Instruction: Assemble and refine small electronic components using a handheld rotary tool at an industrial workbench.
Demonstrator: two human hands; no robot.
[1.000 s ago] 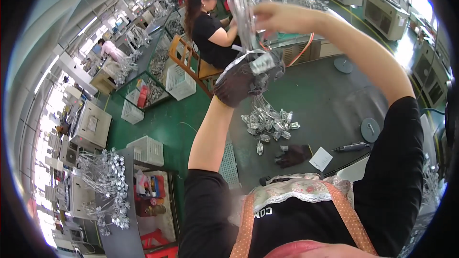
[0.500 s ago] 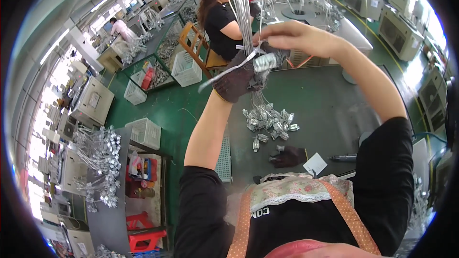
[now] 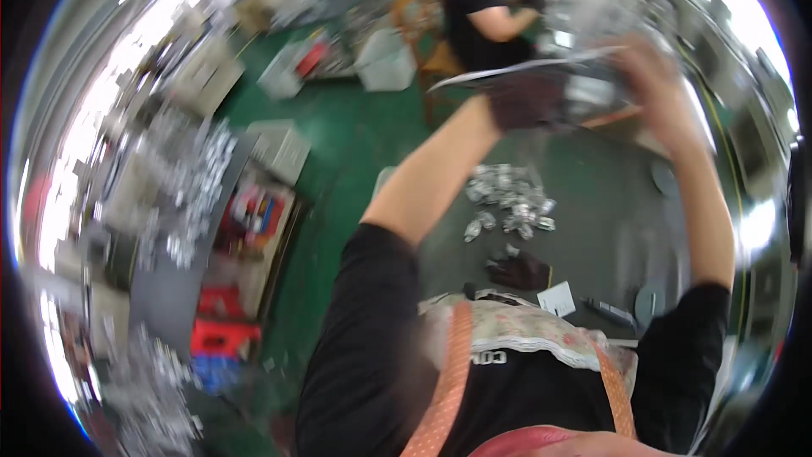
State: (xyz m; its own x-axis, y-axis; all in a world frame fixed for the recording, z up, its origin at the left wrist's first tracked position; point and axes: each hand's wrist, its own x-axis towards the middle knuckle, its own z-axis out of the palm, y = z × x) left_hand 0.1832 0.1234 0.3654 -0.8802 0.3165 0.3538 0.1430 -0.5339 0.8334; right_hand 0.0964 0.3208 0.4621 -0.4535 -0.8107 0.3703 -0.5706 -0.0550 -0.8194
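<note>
My left hand (image 3: 531, 100), in a dark glove, is closed around a bundle of thin silvery wires. The wires' metal-cased ends (image 3: 512, 196) cluster on the dark table below. A pale, narrow strip (image 3: 491, 76) lies across the glove and stretches to my right hand (image 3: 651, 76). That hand is bare and blurred by motion, its fingertips closed at the strip's right end. Beside the glove, between both hands, is a pale metallic block (image 3: 588, 93), too smeared to name.
On the dark table (image 3: 592, 203) lie a dark glove (image 3: 518, 271), a white card (image 3: 556, 299) and a dark pen-like tool (image 3: 611, 313). A co-worker (image 3: 491, 17) sits ahead. Wire bundles cover a bench (image 3: 169, 288) at left, near a red stool (image 3: 224, 334).
The view has swung, shifting the scene. My right hand has moved away from the glove to the right, and the pale strip now spans nearly straight between the hands. The left still grips the bundle.
</note>
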